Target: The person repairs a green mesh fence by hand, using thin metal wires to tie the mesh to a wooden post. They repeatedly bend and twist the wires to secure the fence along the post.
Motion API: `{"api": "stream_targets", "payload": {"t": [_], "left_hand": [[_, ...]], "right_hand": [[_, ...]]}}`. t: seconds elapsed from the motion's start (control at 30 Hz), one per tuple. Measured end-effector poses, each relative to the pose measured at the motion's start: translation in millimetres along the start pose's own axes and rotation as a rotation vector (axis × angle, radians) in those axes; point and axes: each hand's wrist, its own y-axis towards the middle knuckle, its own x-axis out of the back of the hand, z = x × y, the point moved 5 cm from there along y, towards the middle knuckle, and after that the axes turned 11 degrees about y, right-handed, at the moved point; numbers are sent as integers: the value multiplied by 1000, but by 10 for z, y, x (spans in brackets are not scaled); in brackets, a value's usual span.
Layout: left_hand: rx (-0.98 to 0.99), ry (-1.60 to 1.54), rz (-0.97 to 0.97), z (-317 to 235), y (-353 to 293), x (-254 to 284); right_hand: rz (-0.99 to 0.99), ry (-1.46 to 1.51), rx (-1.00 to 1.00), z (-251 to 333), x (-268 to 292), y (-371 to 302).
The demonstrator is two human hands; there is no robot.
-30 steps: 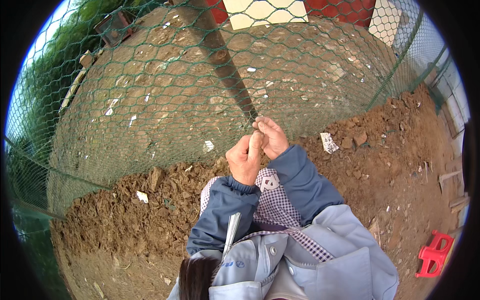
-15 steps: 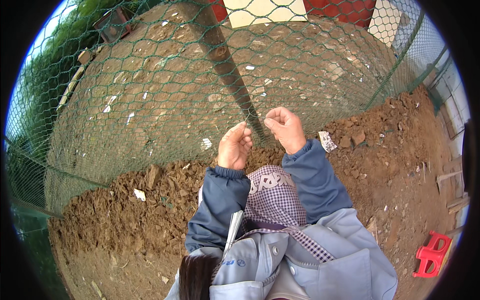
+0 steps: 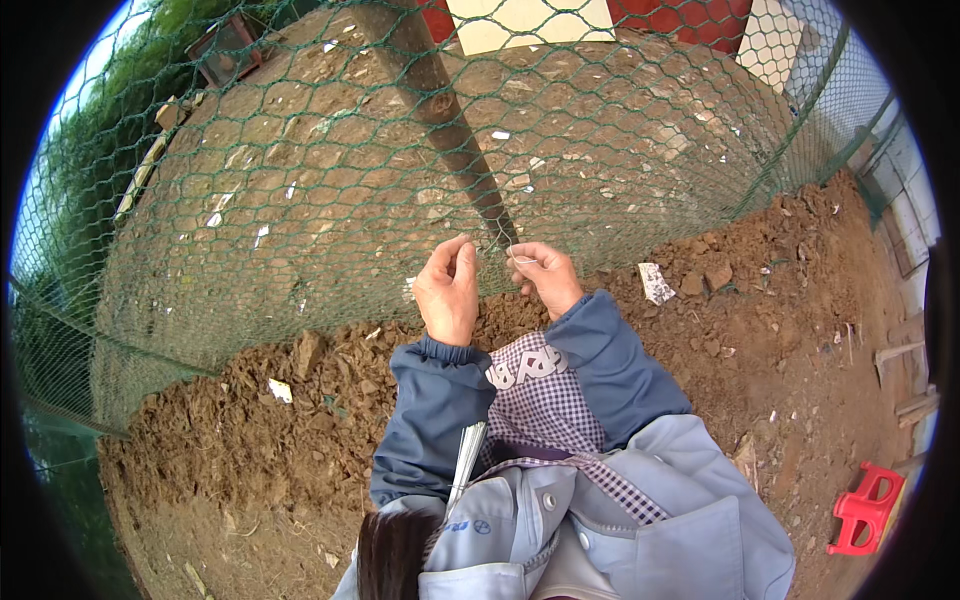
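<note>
Green netting [image 3: 330,150] hangs in front of me, with a dark round post [image 3: 440,105] behind it, leaning toward my hands. Near the post's foot my right hand [image 3: 548,278] pinches a thin pale wire [image 3: 524,261], which bends in a small loop by the fingertips. My left hand [image 3: 447,295] is a little to the left, right up at the net, thumb and forefinger pressed together. Whatever sits between those left fingers is too small to make out. A bundle of pale thin strips [image 3: 466,460] sticks up at my chest beside the left sleeve.
Loose brown soil [image 3: 260,430] is heaped along the net's lower edge, with a white speckled shard [image 3: 655,284] on it. A red plastic stool [image 3: 862,510] stands at the lower right. Pale boards [image 3: 530,25] lie beyond the net.
Both hands have come lower and closer to me, the right one also shifting left. The wire, stretched between the hands before, now curls at the right fingertips.
</note>
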Motion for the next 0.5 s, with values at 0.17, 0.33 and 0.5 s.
{"api": "stream_targets", "payload": {"t": [0.17, 0.33, 0.5], "left_hand": [[436, -547, 288, 318, 19, -297], [400, -607, 353, 261, -47, -339], [508, -742, 411, 260, -137, -246]], "right_hand": [[-74, 84, 204, 535, 115, -107], [0, -451, 506, 747, -127, -303], [-53, -342, 300, 441, -17, -224]]}}
